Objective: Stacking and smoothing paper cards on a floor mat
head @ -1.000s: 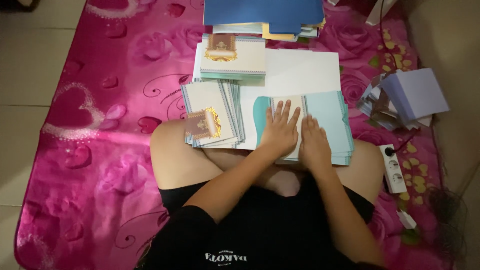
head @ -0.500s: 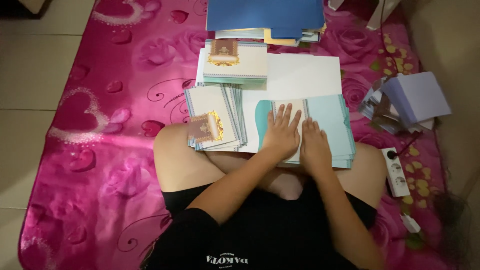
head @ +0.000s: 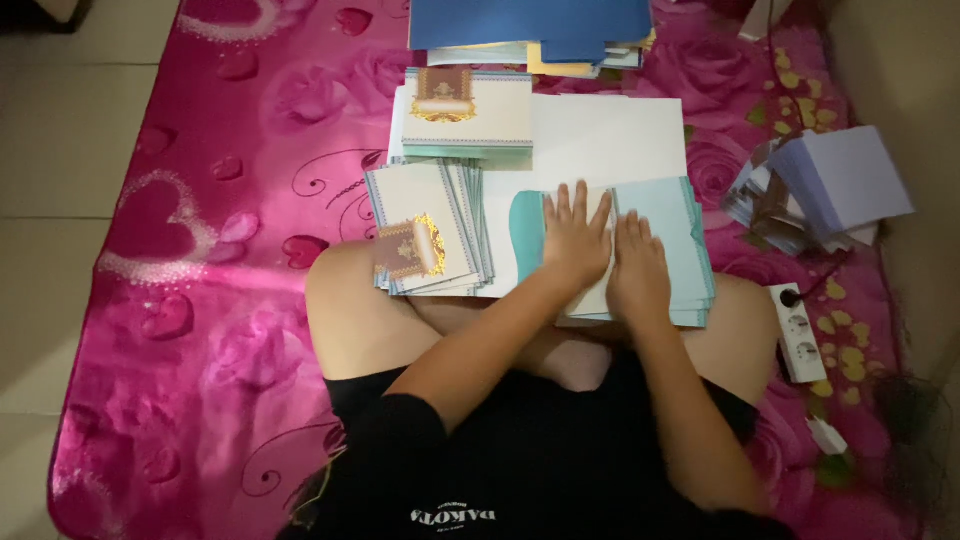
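Seated cross-legged on pink floral mat with heart pattern (head: pixel 200 230). Left hand (head: pixel 575 240) flat, palm down, fingers spread wide, pressing on pale teal folded paper cards with scalloped edge (head: pixel 670 215); gripping nothing. Right hand (head: pixel 638 272) flat beside it, fingers together and slightly blurred, also pressing on same teal stack; nothing pinched between fingers as far as visible. Both hands side by side, nearly touching, thumbs toward each other. Teal stack directly under both palms, resting partly on knees and partly on large white sheet of paper (head: pixel 610 135), which extends beyond the fingertips. Left of left-hand fingers, just beside: fanned stack of cream cards with blue border and gold-brown emblem (head: pixel 425 235), lying on left knee. Beyond those, farther ahead of fingertips: neat stack of cream cards with brown and gold header (head: pixel 468 110). Farther still, at top edge: pile of dark blue paper sheets (head: pixel 530 22) over mixed sheets. Right of right-hand fingers, well apart: loose heap of lavender-white envelopes (head: pixel 830 185). Nearer on right, beside right knee: white plastic power strip (head: pixel 800 345) with dark plug inserted.
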